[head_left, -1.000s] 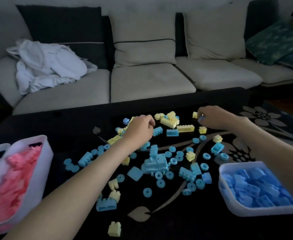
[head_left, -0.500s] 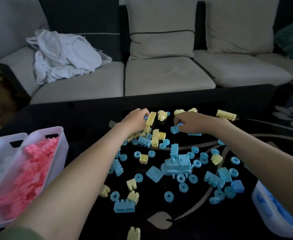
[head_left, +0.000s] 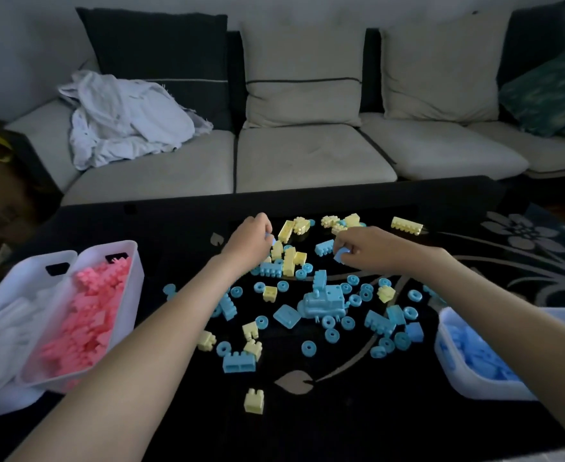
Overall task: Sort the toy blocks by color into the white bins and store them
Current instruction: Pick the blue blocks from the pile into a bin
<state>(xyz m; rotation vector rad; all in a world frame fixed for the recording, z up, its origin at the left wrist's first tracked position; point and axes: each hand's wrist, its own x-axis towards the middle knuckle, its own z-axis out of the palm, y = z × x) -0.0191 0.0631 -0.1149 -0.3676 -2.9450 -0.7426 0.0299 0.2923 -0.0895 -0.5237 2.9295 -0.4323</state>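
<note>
The right hand pinched a blue block in curled fingers, just above the loose blocks on the black table. The left hand was curled round a small blue piece at its fingertips. The blue-filled bin stood at the right.

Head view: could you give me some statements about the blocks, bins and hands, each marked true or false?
1. The bin of pink blocks stands on the person's left. True.
2. The right hand pinches a yellow block. False: it pinches a blue piece.
3. Some loose blocks are red. False: they are blue and yellow.
4. The bin of blue blocks stands on the right. True.
5. The left hand lies flat and open. False: its fingers curl at a small blue bit.
</note>
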